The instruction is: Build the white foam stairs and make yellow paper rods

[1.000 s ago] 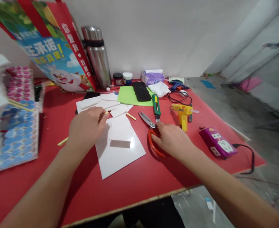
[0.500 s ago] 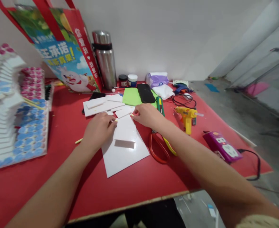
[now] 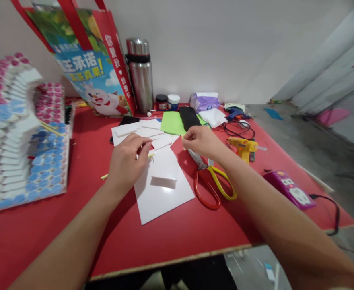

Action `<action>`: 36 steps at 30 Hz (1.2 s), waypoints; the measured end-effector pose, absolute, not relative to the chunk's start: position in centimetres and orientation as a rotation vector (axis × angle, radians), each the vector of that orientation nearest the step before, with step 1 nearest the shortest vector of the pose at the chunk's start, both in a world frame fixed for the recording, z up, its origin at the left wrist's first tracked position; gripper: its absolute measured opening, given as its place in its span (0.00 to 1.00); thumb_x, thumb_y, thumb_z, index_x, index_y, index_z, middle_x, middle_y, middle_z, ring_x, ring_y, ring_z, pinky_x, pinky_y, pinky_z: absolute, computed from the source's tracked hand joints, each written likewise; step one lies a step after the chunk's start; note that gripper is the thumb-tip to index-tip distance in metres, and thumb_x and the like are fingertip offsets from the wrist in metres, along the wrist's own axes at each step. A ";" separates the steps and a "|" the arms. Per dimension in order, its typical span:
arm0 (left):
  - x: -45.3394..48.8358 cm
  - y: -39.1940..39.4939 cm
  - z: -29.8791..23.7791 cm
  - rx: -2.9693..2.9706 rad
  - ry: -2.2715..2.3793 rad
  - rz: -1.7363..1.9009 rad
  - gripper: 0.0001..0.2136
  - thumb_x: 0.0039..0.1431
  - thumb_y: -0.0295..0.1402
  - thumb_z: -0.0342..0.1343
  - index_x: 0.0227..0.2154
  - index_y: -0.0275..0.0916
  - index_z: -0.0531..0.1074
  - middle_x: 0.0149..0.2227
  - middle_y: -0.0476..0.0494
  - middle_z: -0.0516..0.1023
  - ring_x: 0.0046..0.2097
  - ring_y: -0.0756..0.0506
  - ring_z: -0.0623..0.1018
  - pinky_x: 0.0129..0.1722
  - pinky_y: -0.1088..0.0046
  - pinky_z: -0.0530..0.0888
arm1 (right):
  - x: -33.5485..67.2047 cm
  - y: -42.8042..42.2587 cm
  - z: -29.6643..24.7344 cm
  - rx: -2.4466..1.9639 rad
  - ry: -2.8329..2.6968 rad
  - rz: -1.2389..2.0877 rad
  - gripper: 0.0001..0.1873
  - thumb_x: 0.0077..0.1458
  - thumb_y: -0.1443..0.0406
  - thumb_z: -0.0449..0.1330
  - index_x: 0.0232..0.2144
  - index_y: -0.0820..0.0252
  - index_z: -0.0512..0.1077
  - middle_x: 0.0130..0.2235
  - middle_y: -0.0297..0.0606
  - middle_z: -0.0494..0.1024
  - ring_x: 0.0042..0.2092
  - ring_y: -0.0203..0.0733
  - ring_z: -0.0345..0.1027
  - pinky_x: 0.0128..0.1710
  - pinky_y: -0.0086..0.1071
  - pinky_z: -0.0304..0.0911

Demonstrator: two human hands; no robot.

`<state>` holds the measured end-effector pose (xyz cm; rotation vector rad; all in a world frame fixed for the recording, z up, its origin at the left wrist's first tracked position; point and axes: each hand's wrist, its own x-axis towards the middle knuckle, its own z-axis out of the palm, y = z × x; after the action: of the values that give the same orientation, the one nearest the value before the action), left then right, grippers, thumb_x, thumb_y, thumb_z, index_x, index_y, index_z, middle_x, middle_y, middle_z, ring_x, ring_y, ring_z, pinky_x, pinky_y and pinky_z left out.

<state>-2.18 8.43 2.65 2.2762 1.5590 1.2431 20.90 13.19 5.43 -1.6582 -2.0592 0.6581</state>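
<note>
My left hand [image 3: 128,161] rests on the red table [image 3: 83,209] with its fingers curled round a thin yellow stick [image 3: 150,154], whose tip pokes out over a white sheet [image 3: 165,197]. A small white piece [image 3: 165,166] lies on that sheet. My right hand [image 3: 200,141] hovers just right of the sheet, pinched on a short yellow stick [image 3: 182,137]. Scissors [image 3: 210,182] with one red and one yellow handle lie below the right hand. A pile of white cut pieces [image 3: 139,131] sits beyond the left hand.
A foam model with blue and pink dots [image 3: 17,133] stands at the left. At the back are a printed bag [image 3: 89,68], a steel flask [image 3: 140,76], two small jars [image 3: 167,102], green sheet [image 3: 169,123] and black case [image 3: 189,117]. A yellow glue gun [image 3: 242,147] and purple power strip [image 3: 288,189] lie at the right.
My right hand left the scissors, reached to the short yellow stick by the white pieces and lifted it. The left hand stayed on its stick. The view shifted right.
</note>
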 end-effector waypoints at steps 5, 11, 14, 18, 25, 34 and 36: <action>-0.9 4.9 4.5 2.155 1.314 1.228 0.06 0.66 0.29 0.57 0.39 0.38 0.79 0.37 0.46 0.81 0.35 0.50 0.77 0.33 0.74 0.71 | 22.5 6.0 5.9 -1.208 -1.800 0.921 0.03 0.55 0.66 0.62 0.32 0.60 0.71 0.27 0.33 0.77 0.27 0.34 0.69 0.27 0.27 0.63; 0.8 0.3 4.2 2.031 1.104 1.206 0.07 0.64 0.29 0.62 0.44 0.38 0.79 0.39 0.45 0.81 0.34 0.52 0.78 0.30 0.77 0.71 | 21.5 2.2 5.3 -1.063 -2.034 0.703 0.03 0.57 0.71 0.60 0.35 0.60 0.71 0.27 0.29 0.73 0.25 0.30 0.65 0.26 0.24 0.59; 1.3 -0.5 3.5 1.935 1.112 1.239 0.07 0.63 0.30 0.63 0.43 0.39 0.79 0.38 0.45 0.81 0.31 0.53 0.76 0.28 0.78 0.72 | 21.2 2.2 5.1 -1.018 -2.233 0.502 0.01 0.58 0.70 0.60 0.35 0.61 0.71 0.28 0.30 0.74 0.27 0.31 0.65 0.28 0.26 0.57; 1.5 -0.6 3.3 1.900 1.177 1.291 0.03 0.64 0.29 0.62 0.39 0.40 0.79 0.38 0.45 0.83 0.37 0.49 0.80 0.35 0.75 0.75 | 21.0 2.2 5.1 -1.036 -2.411 0.240 0.03 0.61 0.67 0.59 0.37 0.61 0.72 0.29 0.33 0.75 0.29 0.36 0.66 0.29 0.31 0.53; 1.0 -0.4 3.1 1.394 1.232 1.190 0.05 0.60 0.35 0.65 0.35 0.40 0.79 0.26 0.49 0.79 0.23 0.52 0.74 0.23 0.76 0.72 | 21.4 2.1 5.4 -1.048 -2.263 0.422 0.07 0.62 0.63 0.62 0.42 0.58 0.72 0.40 0.42 0.77 0.36 0.39 0.70 0.33 0.32 0.62; 0.9 -0.4 2.1 0.916 1.039 1.040 0.07 0.56 0.34 0.68 0.34 0.37 0.78 0.22 0.50 0.77 0.22 0.54 0.73 0.22 0.79 0.73 | 20.8 0.7 4.3 -1.032 -1.393 1.473 0.10 0.57 0.61 0.68 0.39 0.59 0.75 0.25 0.27 0.71 0.19 0.29 0.61 0.16 0.24 0.57; 1.0 -0.6 2.0 0.957 1.037 1.010 0.07 0.57 0.35 0.67 0.35 0.37 0.79 0.21 0.50 0.76 0.22 0.53 0.74 0.23 0.78 0.74 | 20.6 0.4 4.2 -1.013 -1.409 1.445 0.08 0.58 0.62 0.67 0.38 0.59 0.76 0.24 0.27 0.72 0.20 0.29 0.61 0.18 0.25 0.58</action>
<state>0.97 -0.62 2.01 0.9566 1.0369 1.0098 20.57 0.39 4.24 -1.0130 -1.4094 1.4447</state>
